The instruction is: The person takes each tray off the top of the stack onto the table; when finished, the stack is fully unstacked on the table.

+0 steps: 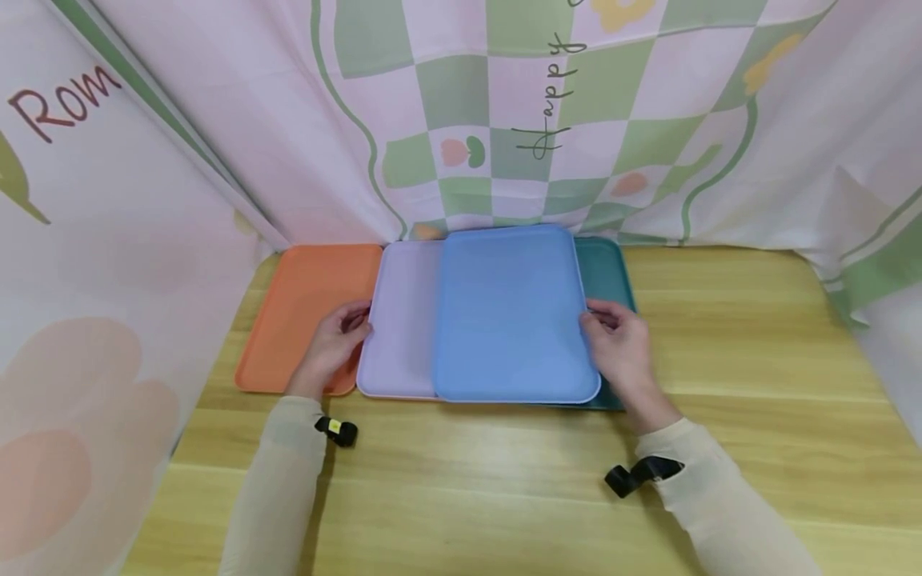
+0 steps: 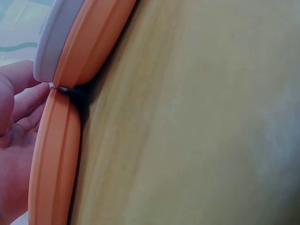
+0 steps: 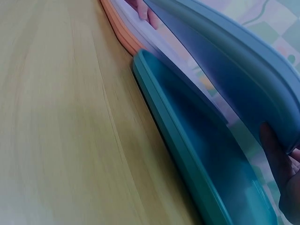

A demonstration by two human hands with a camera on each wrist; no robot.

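My right hand [image 1: 621, 340] pinches the right edge of a blue tray [image 1: 515, 316]. In the right wrist view, that tray is raised at this end above a teal tray [image 3: 187, 126], its underside showing. The blue tray covers part of a lilac tray [image 1: 405, 320], whose left edge my left hand [image 1: 333, 344] holds between thumb and fingers. Beneath the lilac tray sits an orange tray [image 2: 96, 42], visible in the left wrist view. Another orange tray [image 1: 310, 312] lies at the left, under my left hand. Most of the teal tray is hidden in the head view.
The trays are on a wood-grain table [image 1: 468, 480], close to a patterned curtain [image 1: 461, 104] at the back. More curtain [image 1: 86, 240] hangs along the left side. Table surface extends in front of the trays and to their right.
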